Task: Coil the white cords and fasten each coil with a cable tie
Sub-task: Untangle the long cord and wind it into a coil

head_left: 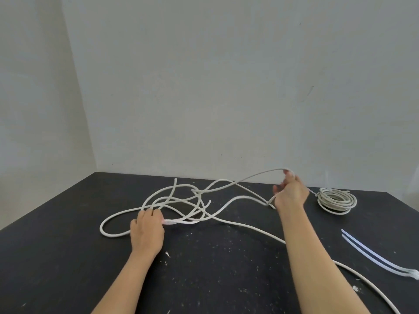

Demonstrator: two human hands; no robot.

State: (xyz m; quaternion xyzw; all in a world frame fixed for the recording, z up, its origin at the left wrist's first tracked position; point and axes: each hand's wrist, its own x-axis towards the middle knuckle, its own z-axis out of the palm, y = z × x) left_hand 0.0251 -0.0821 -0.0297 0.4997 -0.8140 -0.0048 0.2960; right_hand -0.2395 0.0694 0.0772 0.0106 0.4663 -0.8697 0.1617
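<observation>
A loose white cord (181, 200) lies tangled in loops across the middle of the black table (56, 257). My left hand (147, 230) rests on the table and grips a strand of it near the tangle's left side. My right hand (291, 193) is raised above the table and pinches a strand that arcs up from the tangle. A finished white coil (336, 200) with a cable tie on it lies at the back right, just beyond my right hand. Two loose white cable ties (374, 257) lie side by side at the right.
One long strand of the cord (367, 282) runs under my right forearm and curves off the lower right. A pale wall (204, 87) stands right behind the table's far edge. The tabletop is speckled with small white flecks.
</observation>
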